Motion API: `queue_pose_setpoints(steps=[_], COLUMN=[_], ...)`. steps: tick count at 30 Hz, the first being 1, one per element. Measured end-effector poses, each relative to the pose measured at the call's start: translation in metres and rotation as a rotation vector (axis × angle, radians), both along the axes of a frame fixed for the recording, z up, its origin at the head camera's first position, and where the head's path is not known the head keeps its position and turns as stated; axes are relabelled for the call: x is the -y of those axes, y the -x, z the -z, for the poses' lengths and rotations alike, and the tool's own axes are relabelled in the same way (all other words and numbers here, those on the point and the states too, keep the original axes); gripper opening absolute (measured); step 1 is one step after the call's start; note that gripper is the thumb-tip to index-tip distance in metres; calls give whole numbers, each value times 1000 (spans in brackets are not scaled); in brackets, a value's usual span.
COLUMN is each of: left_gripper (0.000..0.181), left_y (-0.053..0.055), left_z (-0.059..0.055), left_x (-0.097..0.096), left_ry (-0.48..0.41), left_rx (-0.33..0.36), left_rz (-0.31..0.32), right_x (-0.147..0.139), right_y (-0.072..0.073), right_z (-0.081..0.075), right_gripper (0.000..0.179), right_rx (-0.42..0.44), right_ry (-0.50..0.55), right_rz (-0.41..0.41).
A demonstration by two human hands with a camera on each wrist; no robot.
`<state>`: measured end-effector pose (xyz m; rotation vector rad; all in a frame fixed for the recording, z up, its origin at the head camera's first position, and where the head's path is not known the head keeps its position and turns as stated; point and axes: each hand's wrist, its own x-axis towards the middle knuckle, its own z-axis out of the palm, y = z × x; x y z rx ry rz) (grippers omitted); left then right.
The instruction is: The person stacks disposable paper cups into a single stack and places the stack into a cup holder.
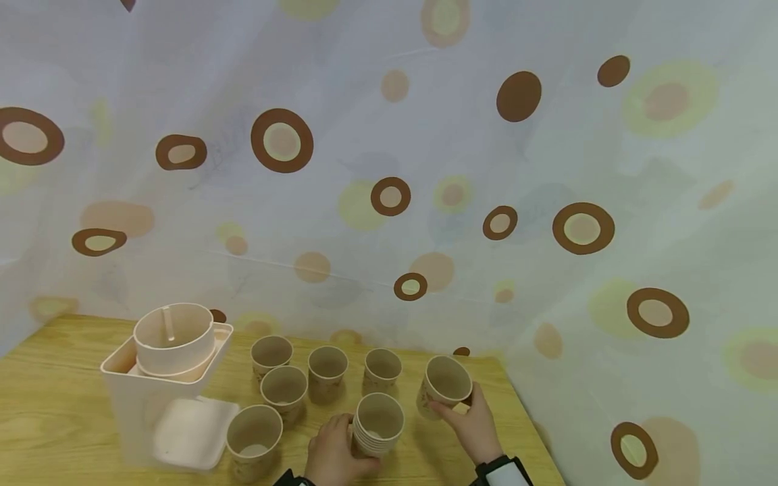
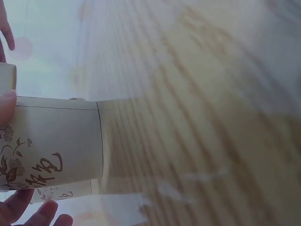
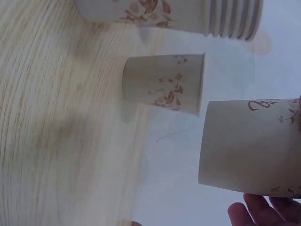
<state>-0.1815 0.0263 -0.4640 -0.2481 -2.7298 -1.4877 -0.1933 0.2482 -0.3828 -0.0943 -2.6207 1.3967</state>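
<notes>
In the head view my left hand (image 1: 334, 449) grips a stack of nested paper cups (image 1: 365, 437) from its left side, low over the table. Farther right, my right hand (image 1: 474, 422) holds a single paper cup (image 1: 446, 385), thumb on the near side. That cup (image 3: 249, 146) is lifted off the wood in the right wrist view, its mouth out of frame. The left wrist view shows a cup wall (image 2: 56, 141) with brown flowers and lettering, fingers around it. Several single paper cups (image 1: 254, 439) stand upright to the left and behind the stack.
At the left stands a white bin (image 1: 130, 412) with a round white container (image 1: 173, 358) in its top. A white squarish panel (image 1: 191, 432) is at its front. Behind the wooden table (image 1: 48, 405) hangs a dotted curtain (image 1: 340, 229), which also runs along the right edge.
</notes>
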Motion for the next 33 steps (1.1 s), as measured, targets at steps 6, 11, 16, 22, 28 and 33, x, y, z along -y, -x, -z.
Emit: queue_pose_setpoints(steps=[6, 11, 16, 22, 28, 33], left_gripper=[70, 66, 66, 64, 64, 64], left_y=[0, 1, 1, 2, 0, 0], left_z=[0, 1, 1, 1, -2, -1], left_x=[1, 1, 1, 1, 0, -1], left_ry=[-17, -57, -71, -75, -75, -76], left_rx=[14, 36, 52, 59, 66, 64], left_rz=[-5, 0, 11, 16, 14, 12], right_x=[4, 6, 8, 10, 12, 16], right_y=[-12, -17, -20, -23, -26, -28], right_z=[-9, -13, -18, -25, -30, -34], right_gripper=[71, 69, 69, 69, 66, 67], right_rx=[-4, 9, 34, 33, 9, -19], right_ry=[-11, -10, 3, 12, 8, 6], right_rz=[-36, -40, -53, -80, -88, -115])
